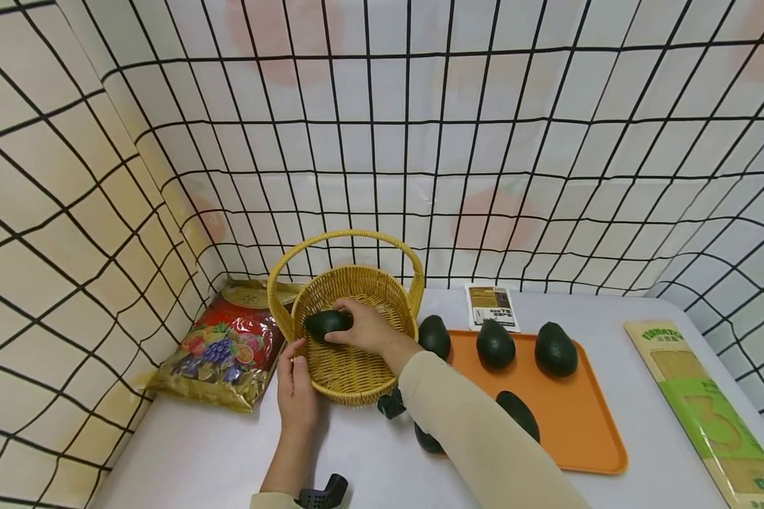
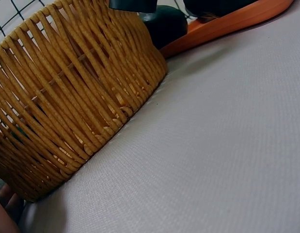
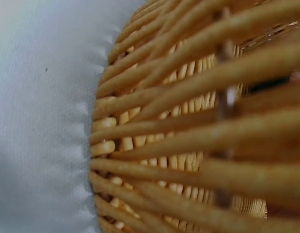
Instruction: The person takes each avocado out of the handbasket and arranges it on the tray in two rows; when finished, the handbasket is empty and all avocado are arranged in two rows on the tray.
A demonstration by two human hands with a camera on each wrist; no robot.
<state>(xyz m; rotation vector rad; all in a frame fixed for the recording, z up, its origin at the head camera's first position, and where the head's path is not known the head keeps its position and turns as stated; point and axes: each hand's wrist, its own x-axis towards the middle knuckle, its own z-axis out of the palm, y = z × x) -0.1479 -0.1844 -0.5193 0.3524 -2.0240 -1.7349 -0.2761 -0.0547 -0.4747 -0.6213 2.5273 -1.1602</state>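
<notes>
In the head view my right hand point(image 1: 366, 326) reaches into a yellow wicker basket point(image 1: 363, 385) with a tall arched handle. It grips a dark green avocado point(image 1: 327, 324) by one end, near the basket's left inner wall. My left hand point(image 1: 297, 389) rests against the basket's front left side, its fingers reaching up toward the rim. The left wrist view shows the basket's woven side point(image 2: 77, 82) standing on the white cloth, with fingers point(image 2: 7, 211) at its lower left. Basket weave point(image 3: 188, 121) fills most of the right wrist view.
An orange tray point(image 1: 586, 431) to the right bears several avocados point(image 1: 556, 350); my right sleeve covers part of it. A red and gold fruit-print bag point(image 1: 223, 346) lies left of the basket. A small packet point(image 1: 492, 307) lies behind the tray, a long green-labelled package point(image 1: 700, 403) far right. Black wire grid point(image 1: 407, 148) encloses the table.
</notes>
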